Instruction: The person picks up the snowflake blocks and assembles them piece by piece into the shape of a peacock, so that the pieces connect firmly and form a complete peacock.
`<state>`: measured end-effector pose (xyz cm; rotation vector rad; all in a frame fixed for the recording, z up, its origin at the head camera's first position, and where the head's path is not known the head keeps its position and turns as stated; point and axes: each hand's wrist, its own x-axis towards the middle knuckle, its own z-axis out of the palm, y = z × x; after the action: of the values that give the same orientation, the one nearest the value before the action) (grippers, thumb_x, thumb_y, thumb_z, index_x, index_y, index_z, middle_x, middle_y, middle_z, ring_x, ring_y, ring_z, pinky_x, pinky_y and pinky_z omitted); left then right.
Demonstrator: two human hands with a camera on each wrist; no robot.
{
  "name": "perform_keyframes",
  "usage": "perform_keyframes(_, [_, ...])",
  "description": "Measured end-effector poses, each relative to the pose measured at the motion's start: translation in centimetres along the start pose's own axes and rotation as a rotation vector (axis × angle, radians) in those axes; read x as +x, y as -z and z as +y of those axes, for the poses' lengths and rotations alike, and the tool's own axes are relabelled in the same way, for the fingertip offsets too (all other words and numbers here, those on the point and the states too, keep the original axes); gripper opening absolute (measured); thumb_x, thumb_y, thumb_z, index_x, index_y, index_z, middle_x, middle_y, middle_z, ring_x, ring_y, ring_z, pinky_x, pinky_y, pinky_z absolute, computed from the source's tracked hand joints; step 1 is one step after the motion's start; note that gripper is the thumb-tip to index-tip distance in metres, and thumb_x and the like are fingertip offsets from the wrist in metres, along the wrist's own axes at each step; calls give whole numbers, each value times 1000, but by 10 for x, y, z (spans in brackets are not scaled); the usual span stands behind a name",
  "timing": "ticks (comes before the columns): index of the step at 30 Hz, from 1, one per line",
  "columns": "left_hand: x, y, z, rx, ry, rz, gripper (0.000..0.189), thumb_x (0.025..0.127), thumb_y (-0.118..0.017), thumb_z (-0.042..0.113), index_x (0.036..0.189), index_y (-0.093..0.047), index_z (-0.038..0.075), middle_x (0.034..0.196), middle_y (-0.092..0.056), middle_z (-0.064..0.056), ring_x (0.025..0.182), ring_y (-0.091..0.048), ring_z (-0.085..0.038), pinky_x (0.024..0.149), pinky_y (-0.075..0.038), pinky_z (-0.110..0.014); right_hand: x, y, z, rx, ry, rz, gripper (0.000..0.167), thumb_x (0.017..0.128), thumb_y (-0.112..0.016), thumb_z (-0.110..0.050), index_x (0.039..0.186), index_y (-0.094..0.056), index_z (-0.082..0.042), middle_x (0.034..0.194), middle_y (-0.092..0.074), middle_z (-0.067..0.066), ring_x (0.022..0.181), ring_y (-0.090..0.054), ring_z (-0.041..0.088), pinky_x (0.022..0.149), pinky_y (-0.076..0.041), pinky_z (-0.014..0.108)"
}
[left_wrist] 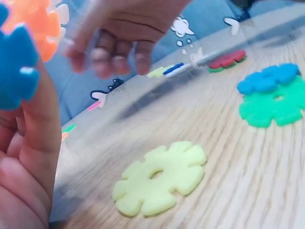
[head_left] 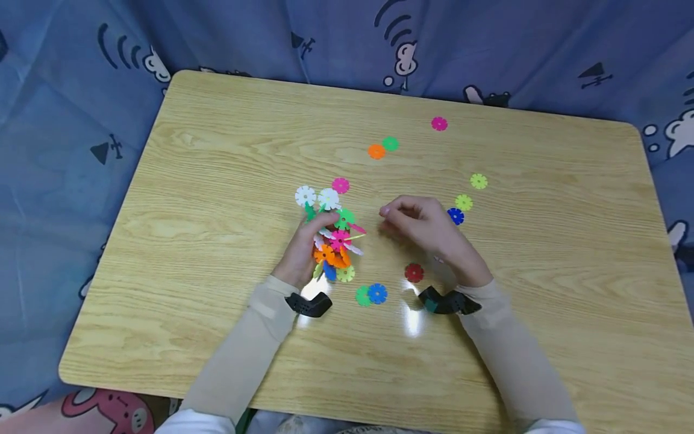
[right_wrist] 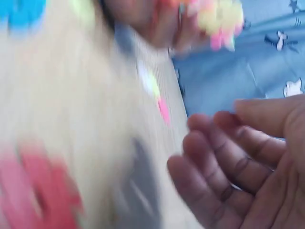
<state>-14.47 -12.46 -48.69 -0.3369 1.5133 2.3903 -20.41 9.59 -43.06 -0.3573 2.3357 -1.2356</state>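
Note:
My left hand (head_left: pixel 297 254) grips a cluster of interlocked plastic snowflake discs (head_left: pixel 340 241), with pink, orange, green, white and blue pieces joined at angles. In the left wrist view, a blue disc (left_wrist: pixel 16 67) and an orange disc (left_wrist: pixel 40 26) of the cluster stand beside the fingers. To the right of the cluster, my right hand (head_left: pixel 420 224) hovers over the table, apart from it. Its fingers (right_wrist: pixel 205 164) are loosely bent in the right wrist view, with nothing between them and the thumb. A pale yellow disc (left_wrist: pixel 159 179) lies below the left hand.
Loose discs lie on the wooden table (head_left: pixel 217 181): a red one (head_left: pixel 414 273) near the right wrist, a blue one (head_left: pixel 377 293) overlapping a green one (head_left: pixel 362 296), and a dark blue one (head_left: pixel 456 216) by yellow ones. Farther back are orange (head_left: pixel 376 151) and magenta (head_left: pixel 440 123) discs.

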Motion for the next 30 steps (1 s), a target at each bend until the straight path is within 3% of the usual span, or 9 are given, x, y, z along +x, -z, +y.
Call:
perform_keyframes(4, [1, 2, -1, -128, -29, -5, 18, 93, -54, 40, 93, -55, 22, 99, -55, 10, 101, -53, -7, 103, -40, -25, 2, 16, 8, -293, 9, 81, 21, 102, -62, -27, 108, -73, -10, 96, -73, 9, 76, -55, 21, 64, -45, 27])
perform_keyframes(7, [2, 3, -1, -182, -48, 5, 20, 91, -57, 41, 98, -56, 22, 97, -57, 10, 101, -55, -7, 109, -39, -26, 3, 24, 11, -376, 13, 50, 20, 101, -63, -25, 112, -71, -10, 99, -72, 10, 78, -55, 22, 67, -46, 30])
perform_keyframes(8, [2, 4, -1, -180, -48, 29, 24, 91, -59, 43, 104, -56, 23, 106, -58, 11, 111, -54, -7, 115, -35, -28, 3, 26, 11, -391, 13, 36, 21, 101, -63, -25, 113, -70, -10, 99, -72, 10, 79, -56, 22, 68, -46, 31])
perform_keyframes(10, [1, 5, -2, -163, -36, 65, 54, 83, -69, 56, 122, -56, 21, 130, -54, 7, 131, -45, -11, 124, -23, -35, 1, 33, 12, -417, -11, 14, 23, 101, -62, -26, 116, -69, -10, 101, -72, 10, 80, -57, 22, 70, -46, 32])
perform_keyframes(14, [0, 5, -2, -167, -23, 90, 77, 74, -78, 67, 130, -54, 20, 144, -50, 5, 148, -30, -20, 129, -10, -43, -4, 53, 16, -501, -58, -71, 31, 98, -65, -27, 121, -65, -6, 103, -67, 12, 88, -58, 24, 76, -47, 36])
perform_keyframes(17, [1, 3, -1, -208, -21, 74, 36, 86, -72, 52, 104, -60, 24, 119, -60, 9, 143, -35, -22, 128, -10, -44, -9, 64, 20, -563, -83, -162, 42, 93, -72, -23, 126, -60, 1, 108, -61, 17, 96, -54, 28, 83, -48, 41])
perform_keyframes(21, [2, 2, 0, -260, -8, 85, 8, 95, -59, 36, 92, -60, 28, 120, -52, 11, 144, -25, -17, 127, -1, -45, -10, 63, 23, -591, -107, -188, 42, 93, -72, -16, 126, -56, 4, 112, -55, 21, 99, -52, 31, 87, -48, 47])
perform_keyframes(25, [2, 2, 1, -281, 8, 80, 7, 94, -60, 33, 97, -60, 27, 127, -48, 10, 144, -26, -17, 128, -5, -42, -5, 55, 22, -588, -108, -139, 33, 96, -68, -14, 121, -56, 4, 112, -54, 20, 100, -51, 31, 88, -47, 47])
perform_keyframes(30, [0, 2, -1, -161, 20, 73, 10, 90, -62, 25, 99, -67, 25, 134, -50, 9, 146, -27, -17, 127, -2, -45, -1, 49, 25, -561, -99, -118, 31, 94, -72, -21, 112, -57, 0, 101, -54, 14, 91, -50, 26, 77, -43, 37])
